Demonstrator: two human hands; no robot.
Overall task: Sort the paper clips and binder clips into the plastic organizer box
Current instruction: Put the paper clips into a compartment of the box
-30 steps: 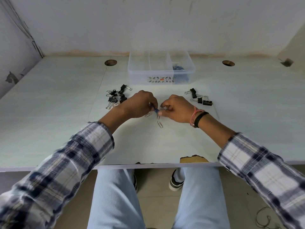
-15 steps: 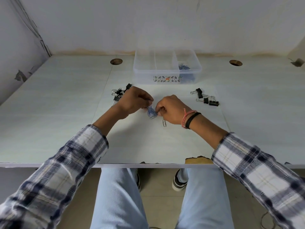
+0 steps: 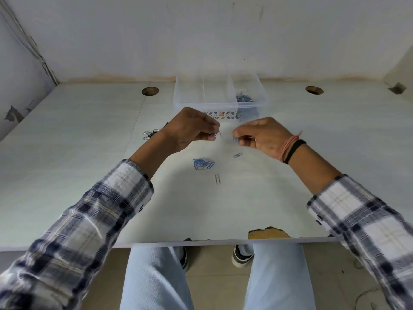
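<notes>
Both hands raised above the table [image 3: 290, 198], the left hand [image 3: 190, 128] and right hand [image 3: 260, 135] each pinch a blue paper clip [image 3: 212, 135] in curled fingers; a loose pinch risks dropping one short of the plastic organizer box [image 3: 190, 95].

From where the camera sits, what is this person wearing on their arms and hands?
Both arms are in long plaid sleeves, white with navy and grey checks, pushed up the forearms: left sleeve, right sleeve. The right wrist carries a black band beside pinkish thread bracelets. The left hand and right hand are bare, ungloved.
</notes>
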